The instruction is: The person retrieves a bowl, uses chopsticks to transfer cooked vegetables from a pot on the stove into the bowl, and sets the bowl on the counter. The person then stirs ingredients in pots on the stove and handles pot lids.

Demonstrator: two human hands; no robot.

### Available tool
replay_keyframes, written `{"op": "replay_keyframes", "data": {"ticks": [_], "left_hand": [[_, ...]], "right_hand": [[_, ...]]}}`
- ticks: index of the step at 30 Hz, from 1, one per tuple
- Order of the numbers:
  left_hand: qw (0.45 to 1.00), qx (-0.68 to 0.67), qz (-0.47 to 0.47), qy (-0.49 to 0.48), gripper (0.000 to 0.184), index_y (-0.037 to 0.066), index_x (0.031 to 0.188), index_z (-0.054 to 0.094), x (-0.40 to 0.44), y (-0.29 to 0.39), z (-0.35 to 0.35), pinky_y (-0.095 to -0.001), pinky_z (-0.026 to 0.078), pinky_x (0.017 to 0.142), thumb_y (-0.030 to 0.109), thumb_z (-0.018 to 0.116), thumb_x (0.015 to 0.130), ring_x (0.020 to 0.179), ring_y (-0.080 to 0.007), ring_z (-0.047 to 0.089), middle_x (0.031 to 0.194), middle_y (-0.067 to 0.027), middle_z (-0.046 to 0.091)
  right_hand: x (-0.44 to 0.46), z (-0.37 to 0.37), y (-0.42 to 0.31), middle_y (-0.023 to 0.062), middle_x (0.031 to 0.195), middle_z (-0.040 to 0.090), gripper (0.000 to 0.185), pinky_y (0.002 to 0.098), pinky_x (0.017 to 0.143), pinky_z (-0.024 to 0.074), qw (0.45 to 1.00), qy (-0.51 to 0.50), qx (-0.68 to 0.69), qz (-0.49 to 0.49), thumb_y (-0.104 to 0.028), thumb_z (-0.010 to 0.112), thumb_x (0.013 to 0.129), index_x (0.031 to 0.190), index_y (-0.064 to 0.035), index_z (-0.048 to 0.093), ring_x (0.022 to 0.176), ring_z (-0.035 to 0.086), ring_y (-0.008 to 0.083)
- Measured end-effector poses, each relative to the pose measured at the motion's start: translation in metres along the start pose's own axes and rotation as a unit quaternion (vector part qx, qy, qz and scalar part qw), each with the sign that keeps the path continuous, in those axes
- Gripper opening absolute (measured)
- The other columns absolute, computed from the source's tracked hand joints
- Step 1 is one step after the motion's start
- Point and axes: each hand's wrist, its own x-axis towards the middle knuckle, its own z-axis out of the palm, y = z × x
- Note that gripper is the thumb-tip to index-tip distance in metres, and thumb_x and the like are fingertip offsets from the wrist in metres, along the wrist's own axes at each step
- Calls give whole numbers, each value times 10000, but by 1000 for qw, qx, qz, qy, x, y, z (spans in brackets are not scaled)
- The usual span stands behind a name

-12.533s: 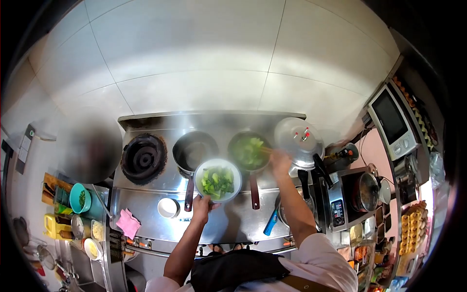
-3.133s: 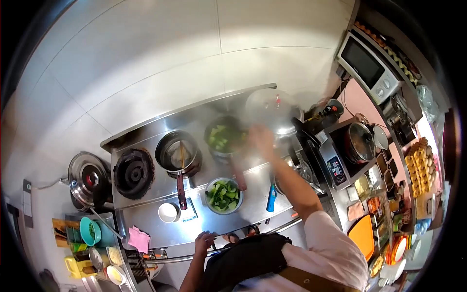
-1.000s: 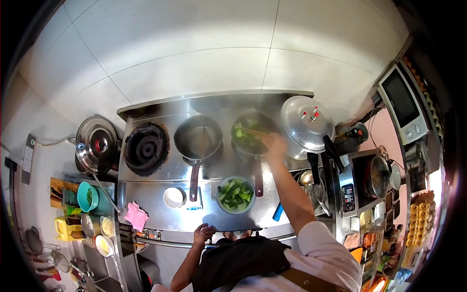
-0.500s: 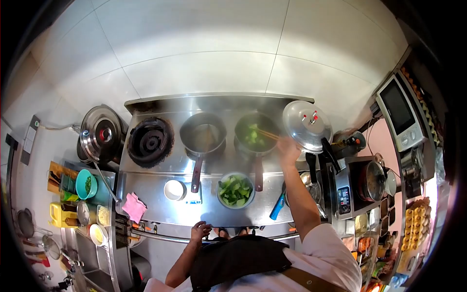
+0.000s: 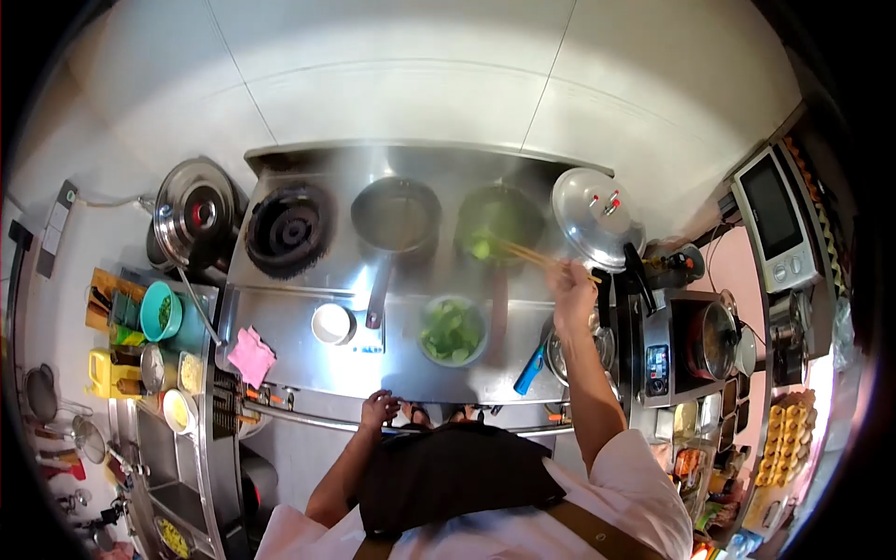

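Observation:
A pair of wooden chopsticks (image 5: 527, 254) is held in my right hand (image 5: 571, 283), with the tips at green vegetable pieces (image 5: 482, 246) near the front of the right pan (image 5: 509, 207). Steam blurs this pan and its handle. Below it stands a bowl of cut green vegetables (image 5: 452, 331). My left hand (image 5: 381, 409) hangs by the stove's front rail, fingers curled; whether anything is in them cannot be made out. To the left, a second long-handled pan (image 5: 396, 215) sits on the middle burner.
A bare black burner (image 5: 289, 231) is at the left. A white cup (image 5: 331, 324) and a pink cloth (image 5: 251, 357) lie on the steel counter. A pressure cooker (image 5: 597, 215) stands right of the pans, near a blue-handled tool (image 5: 530, 371). A microwave (image 5: 775, 217) is far right.
My right hand has drawn back toward me and slightly right with the chopsticks, whose tips moved to the pan's near side. The whole view has shifted, with the stove now higher in it.

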Motion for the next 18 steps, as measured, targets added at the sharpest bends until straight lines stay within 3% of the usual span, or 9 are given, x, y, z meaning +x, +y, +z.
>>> {"op": "replay_keyframes", "data": {"ticks": [6, 10, 13, 16, 18], "left_hand": [[1000, -8, -7, 0, 395, 9, 1251, 478, -8, -1, 3, -292, 526, 614, 126, 551, 881, 781, -215, 655, 986, -148, 677], [1000, 0, -7, 0, 420, 0, 1271, 460, -9, -6, 0, -294, 527, 621, 132, 554, 884, 796, -210, 650, 1001, -139, 681], [1000, 8, -20, 15, 439, -11, 1282, 454, -10, -7, 2, -292, 525, 622, 136, 561, 882, 796, -206, 644, 1015, -135, 679], [1000, 3, -15, 15, 444, -13, 1280, 454, -11, -8, -1, -290, 524, 618, 137, 570, 879, 792, -206, 643, 1015, -135, 676], [1000, -1, -15, 10, 452, -15, 1283, 449, -9, -10, -2, -289, 523, 614, 138, 577, 877, 787, -208, 644, 1014, -138, 673]], "right_hand": [[-60, -23, 24, 117, 760, 658, 237, 296, 534, 551, 994, -41, -84, 50, -194, 543, 935, 904, 31, 610, 605, 653, 196], [-94, -32, 69, 125, 770, 666, 217, 284, 540, 549, 973, -59, -223, 4, -183, 568, 927, 946, 23, 631, 591, 654, 200], [-103, -22, 86, 109, 722, 669, 207, 262, 545, 527, 885, -151, -425, -114, -178, 596, 915, 961, 13, 658, 582, 654, 175], [-100, -4, 71, 89, 668, 661, 199, 249, 542, 499, 801, -212, -530, -183, -173, 617, 903, 952, 13, 669, 568, 643, 137], [-99, 12, 50, 81, 650, 653, 173, 250, 543, 485, 800, -219, -542, -133, -148, 602, 905, 947, 3, 673, 547, 622, 117]]}}
